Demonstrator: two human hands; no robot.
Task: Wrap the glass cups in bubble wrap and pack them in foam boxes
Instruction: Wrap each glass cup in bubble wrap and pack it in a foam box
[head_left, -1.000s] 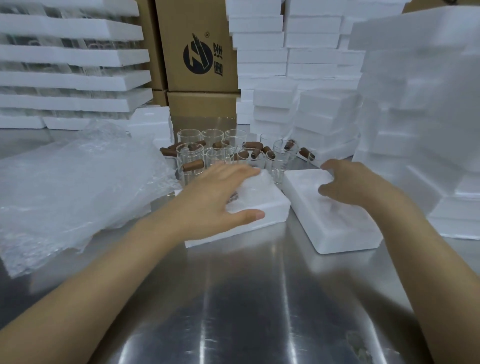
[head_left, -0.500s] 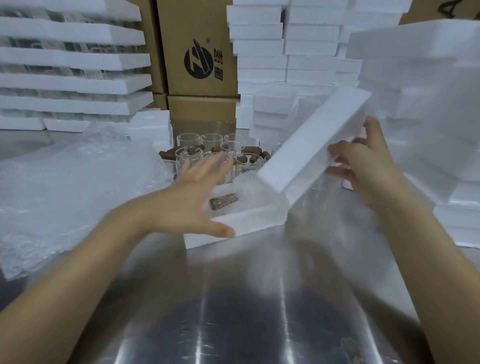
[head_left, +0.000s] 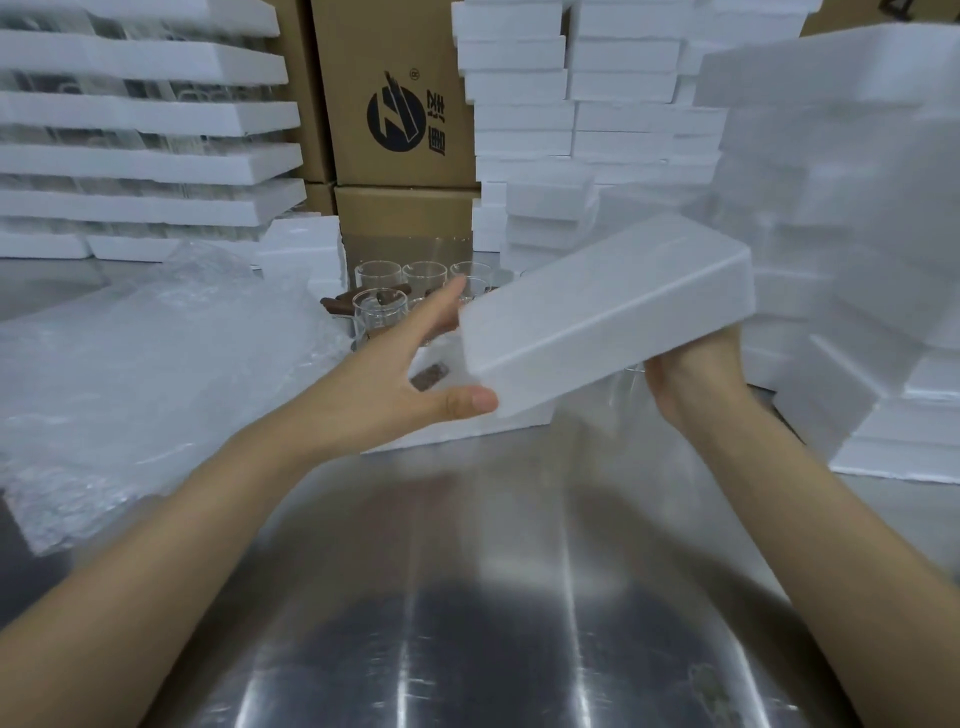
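A white foam lid (head_left: 608, 306) hangs tilted in the air over an open foam box (head_left: 415, 441) on the steel table. My right hand (head_left: 696, 379) grips the lid's right end from below. Straight fingers of my left hand (head_left: 395, 384) lie along the lid's left end, and the thumb touches its lower corner. Inside the box lies a bubble-wrapped glass cup, of which the brown handle (head_left: 430, 375) shows. Several bare glass cups (head_left: 379, 306) with brown handles stand behind the box.
A pile of bubble wrap sheets (head_left: 145, 364) covers the table's left side. Foam box stacks (head_left: 857, 208) rise at the right and back, foam trays (head_left: 145, 166) at the far left, cardboard cartons (head_left: 395, 104) behind the cups. Bare steel table (head_left: 467, 597) lies in front.
My right hand lifted the foam lid off the table and swung it left over the open box. My left hand came off the wrapped cup and rose to meet the lid's left end.
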